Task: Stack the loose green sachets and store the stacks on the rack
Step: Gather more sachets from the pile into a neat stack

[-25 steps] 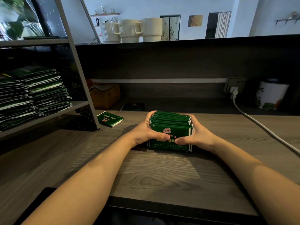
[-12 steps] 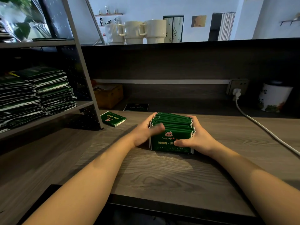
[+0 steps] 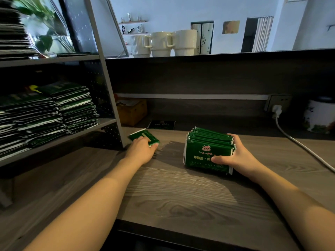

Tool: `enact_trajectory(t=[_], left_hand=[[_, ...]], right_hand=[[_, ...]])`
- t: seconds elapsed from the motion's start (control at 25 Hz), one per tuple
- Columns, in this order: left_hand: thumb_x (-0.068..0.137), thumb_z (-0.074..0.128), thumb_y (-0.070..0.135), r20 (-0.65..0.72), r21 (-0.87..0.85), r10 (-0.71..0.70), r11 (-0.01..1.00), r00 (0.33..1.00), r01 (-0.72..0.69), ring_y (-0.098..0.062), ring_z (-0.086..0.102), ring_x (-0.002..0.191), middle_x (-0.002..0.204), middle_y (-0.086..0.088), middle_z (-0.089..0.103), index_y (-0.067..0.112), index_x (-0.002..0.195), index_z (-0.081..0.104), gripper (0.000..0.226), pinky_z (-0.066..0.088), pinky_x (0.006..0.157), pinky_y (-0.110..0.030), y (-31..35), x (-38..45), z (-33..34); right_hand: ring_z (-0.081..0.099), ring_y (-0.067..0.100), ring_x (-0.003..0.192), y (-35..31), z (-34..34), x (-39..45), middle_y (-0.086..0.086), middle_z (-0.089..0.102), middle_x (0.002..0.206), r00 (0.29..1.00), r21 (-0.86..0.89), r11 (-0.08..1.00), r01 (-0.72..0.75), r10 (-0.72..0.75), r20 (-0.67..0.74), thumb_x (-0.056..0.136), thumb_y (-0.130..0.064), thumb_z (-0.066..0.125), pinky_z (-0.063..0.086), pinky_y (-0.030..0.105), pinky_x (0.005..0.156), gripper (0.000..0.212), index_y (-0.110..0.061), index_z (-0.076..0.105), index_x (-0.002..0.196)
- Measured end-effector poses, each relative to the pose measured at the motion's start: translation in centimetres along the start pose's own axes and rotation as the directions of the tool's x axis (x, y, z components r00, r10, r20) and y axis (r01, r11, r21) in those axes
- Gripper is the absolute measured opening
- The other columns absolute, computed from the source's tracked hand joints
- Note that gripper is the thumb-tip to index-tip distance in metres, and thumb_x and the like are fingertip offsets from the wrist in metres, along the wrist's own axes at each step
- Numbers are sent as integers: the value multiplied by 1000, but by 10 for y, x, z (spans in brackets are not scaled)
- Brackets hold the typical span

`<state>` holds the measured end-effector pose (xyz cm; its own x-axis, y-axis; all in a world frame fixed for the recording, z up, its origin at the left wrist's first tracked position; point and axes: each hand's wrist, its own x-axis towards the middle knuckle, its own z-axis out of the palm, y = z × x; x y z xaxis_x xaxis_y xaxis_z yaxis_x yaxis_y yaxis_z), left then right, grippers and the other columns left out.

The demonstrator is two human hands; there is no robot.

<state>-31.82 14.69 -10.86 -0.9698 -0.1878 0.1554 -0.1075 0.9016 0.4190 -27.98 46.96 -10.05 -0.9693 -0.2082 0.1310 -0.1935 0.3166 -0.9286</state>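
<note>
A stack of green sachets (image 3: 203,153) stands on edge on the wooden counter (image 3: 181,192). My right hand (image 3: 237,157) grips its right end, thumb on the front face and fingers behind. To the left, a loose green sachet (image 3: 141,135) lies flat beside the rack's post (image 3: 112,105). My left hand (image 3: 143,150) reaches onto it, fingers lying on top. The rack's middle shelf (image 3: 107,122) carries several tall piles of stored sachets (image 3: 47,113).
A cardboard box (image 3: 132,111) and a dark card (image 3: 161,124) sit behind the loose sachet. A white cable (image 3: 301,147) runs from a wall socket across the right of the counter, near a painted tin (image 3: 319,116). Mugs (image 3: 163,43) stand on the upper ledge.
My left hand has let go of the stack and moved left onto the loose sachet. My right hand alone now holds the stack. The view has shifted left.
</note>
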Motion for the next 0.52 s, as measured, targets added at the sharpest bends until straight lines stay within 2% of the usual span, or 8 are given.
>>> enact_trajectory(t=[0.08,0.12,0.16,0.24,0.32,0.4,0.48,0.52], left_hand=[[95,62,43,-88,-100,35,994,995,-44,-17,62,89,104,-7,70,16,89,74,30,46,73,-31,5,-7,-2],[91,68,41,-138,-116,8,993,990,-24,-15,60,85,99,-5,68,18,78,71,27,44,71,-30,5,-8,-2],[86,75,41,-180,-123,-44,992,983,22,-17,60,90,102,-4,64,18,77,67,26,44,74,-31,7,-8,-3],[76,83,43,-162,-158,-200,972,966,175,-25,59,105,110,-7,63,12,92,66,38,48,81,-35,11,-2,-5],[72,88,37,-3,-255,-338,910,941,327,-28,60,111,110,-7,62,6,112,60,58,49,83,-36,15,8,-7],[71,89,29,111,-333,-367,862,924,382,-29,59,113,110,-6,57,4,119,54,64,49,87,-36,14,17,-10],[74,85,23,116,-415,-326,842,938,344,-27,61,106,114,-7,64,5,114,61,50,52,91,-37,10,23,-8],[79,79,21,67,-474,-301,829,951,296,-26,63,101,111,-9,67,8,107,65,33,53,87,-36,7,24,-6]], right_hand=[[61,2,105,0,-3,1,-9,61,118,1000,23,1000,-11,11,-20,70,-13,86,47,16,78,79,-25,37,131],[61,2,104,0,-4,1,-9,61,118,1000,30,999,-15,15,-26,70,-12,86,47,17,78,79,-26,37,131],[61,2,104,0,-4,1,-8,61,118,999,35,999,-16,17,-29,70,-12,86,47,17,79,80,-25,37,131],[61,3,104,1,-4,2,-7,61,119,999,40,999,-20,21,-34,69,-13,87,47,18,80,82,-24,37,133],[61,3,105,3,-6,1,-7,61,120,999,41,999,-25,27,-40,70,-12,87,47,17,79,81,-23,37,134],[60,0,103,1,-6,0,-8,61,119,999,44,999,-22,24,-46,71,-11,86,47,15,74,80,-23,36,133],[60,-1,102,2,-7,1,-8,61,119,998,53,998,-22,24,-49,71,-11,86,47,14,73,80,-24,36,133],[60,0,103,2,-7,1,-8,61,120,998,64,998,-25,28,-50,71,-11,86,47,15,74,80,-23,36,133]])
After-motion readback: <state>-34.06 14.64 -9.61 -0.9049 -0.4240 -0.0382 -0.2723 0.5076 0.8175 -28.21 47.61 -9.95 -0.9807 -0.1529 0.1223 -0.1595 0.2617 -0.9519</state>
